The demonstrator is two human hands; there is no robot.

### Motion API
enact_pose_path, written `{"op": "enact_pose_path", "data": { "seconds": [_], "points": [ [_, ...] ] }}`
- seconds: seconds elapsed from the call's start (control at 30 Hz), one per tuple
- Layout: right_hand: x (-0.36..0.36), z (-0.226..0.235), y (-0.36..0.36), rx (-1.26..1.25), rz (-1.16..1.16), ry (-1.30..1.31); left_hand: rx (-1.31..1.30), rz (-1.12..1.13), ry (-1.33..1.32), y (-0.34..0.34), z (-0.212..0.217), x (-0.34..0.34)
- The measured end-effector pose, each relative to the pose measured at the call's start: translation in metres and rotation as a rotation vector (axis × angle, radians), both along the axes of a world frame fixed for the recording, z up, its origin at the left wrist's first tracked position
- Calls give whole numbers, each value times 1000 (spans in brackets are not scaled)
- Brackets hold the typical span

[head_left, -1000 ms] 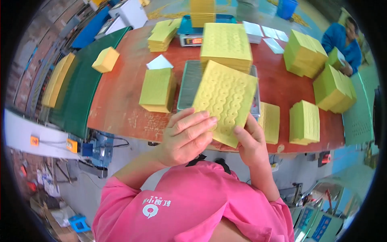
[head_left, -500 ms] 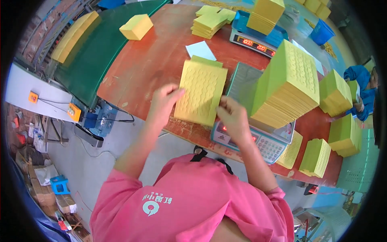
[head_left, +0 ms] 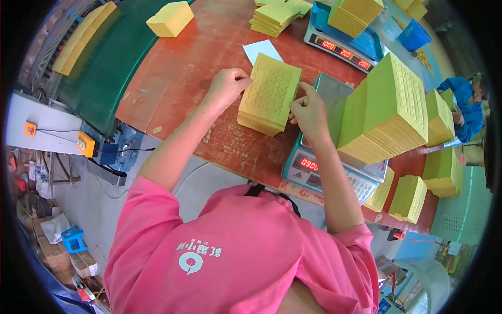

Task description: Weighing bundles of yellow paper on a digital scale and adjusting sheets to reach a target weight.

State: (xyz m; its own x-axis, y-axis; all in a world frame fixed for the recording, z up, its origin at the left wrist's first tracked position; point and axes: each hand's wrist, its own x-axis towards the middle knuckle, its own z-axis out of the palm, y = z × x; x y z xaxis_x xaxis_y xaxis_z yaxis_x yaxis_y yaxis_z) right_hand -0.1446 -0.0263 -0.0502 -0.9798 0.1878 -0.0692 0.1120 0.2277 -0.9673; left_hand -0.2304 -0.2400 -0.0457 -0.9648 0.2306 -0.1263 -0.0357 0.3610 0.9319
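Note:
A stack of yellow embossed paper [head_left: 270, 86], patterned with rows of circles, lies on the red-brown table between my hands. My left hand [head_left: 228, 89] is closed, its thumb and fingertips at the stack's upper left edge. On the opposite edge, my right hand [head_left: 309, 111] has curled fingers pinching the paper's side. White paper [head_left: 263, 51] shows just beyond the stack. Close to my right wrist is a digital scale [head_left: 308, 172] with a lit red display, partly hidden by my forearm. A tall pile of the same yellow paper [head_left: 384, 107] rests on it.
A second scale [head_left: 340, 48] bears more yellow paper at the far side. Smaller stacks [head_left: 409, 199] stand along the right. A yellow block [head_left: 171, 20] sits near the green conveyor belt [head_left: 104, 86] at left. A blue-clad co-worker [head_left: 465, 112] is at far right.
The yellow sheets between my hands have moved away from me and now lie squared on a thicker stack. Both hands have shifted farther forward with them.

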Motion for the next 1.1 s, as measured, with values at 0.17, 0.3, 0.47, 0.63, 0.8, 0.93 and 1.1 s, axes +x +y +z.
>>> {"op": "enact_pose_path", "data": {
  "seconds": [0.17, 0.3, 0.47, 0.63, 0.8, 0.93, 1.1],
  "points": [
    [4, -5, -3, 197, -11, 58, 7, -24, 14, -5, -9, -1],
    [14, 7, -13, 396, -34, 81, -56, -33, 48, -7, -15, 1],
    [18, 2, -15, 472, -18, 51, -70, -22, 130, -8, -27, 4],
    [17, -13, -8, 582, 10, 204, -259, 23, 401, -1, -33, 20],
    [57, 15, -17, 452, -12, 392, -60, 234, 460, -20, -47, 33],
    [114, 17, -5, 318, 112, 434, 148, 366, 365, -23, -25, 56],
    [171, -9, 15, 121, 228, 233, 197, 445, 344, -6, -13, 86]
  ]
}}
